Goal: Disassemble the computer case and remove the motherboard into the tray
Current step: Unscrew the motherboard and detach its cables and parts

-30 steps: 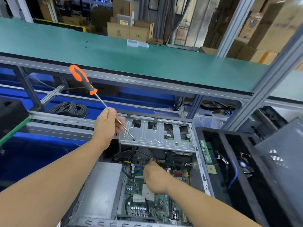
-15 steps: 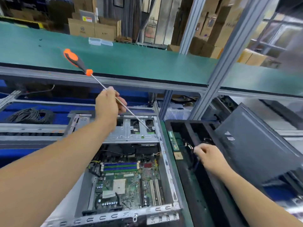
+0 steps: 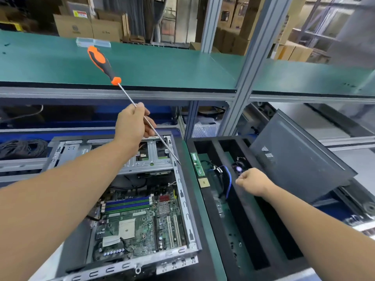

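Note:
The open computer case [image 3: 183, 201] lies on its side at the lower middle, with the green motherboard [image 3: 140, 226] still inside it. My left hand [image 3: 133, 123] hovers above the case's metal drive cage [image 3: 151, 162] and grips the shaft of an orange-and-black screwdriver [image 3: 101, 63], tip down near the case's right rim. To the right stands the black compartmented tray [image 3: 243, 209]. My right hand [image 3: 253, 180] is over the tray with its fingers curled into a fist. Nothing shows in it.
The tray holds a RAM stick [image 3: 197, 164], a CPU chip [image 3: 204, 182], a small fan [image 3: 239, 168] and a blue cable [image 3: 229, 185]. A dark side panel [image 3: 294, 155] leans at the tray's right. A green shelf [image 3: 162, 63] runs overhead; coiled cable [image 3: 22, 148] lies far left.
My right hand left the motherboard, crossed to the tray and moved further right over it. My left hand stayed raised with the screwdriver. The view swung right.

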